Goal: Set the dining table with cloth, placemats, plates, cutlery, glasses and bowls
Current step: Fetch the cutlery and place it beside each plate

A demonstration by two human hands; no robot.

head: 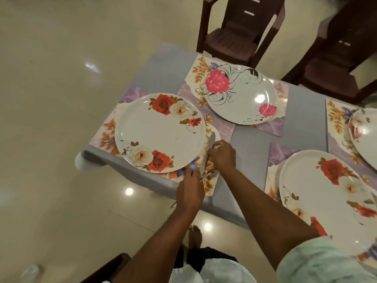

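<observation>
Cloth [302,119], placemats and four plates are down on the tabletop. By my reading cutlery is underway: at the near-left corner, the right hand [222,157] pinches a knife [211,140] lying on the placemat [212,180] just beside the rose plate [160,132]; the left hand [190,190] grips more cutlery. No glasses or bowls show yet.

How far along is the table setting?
Done: grey cloth is on, floral placemats laid, and four plates sit on them, including the rose plate and pink-flower plate. In hand: right hand and left hand are placing cutlery beside the rose plate. Left: cutlery at the other plates; no glasses or bowls in view.
</observation>
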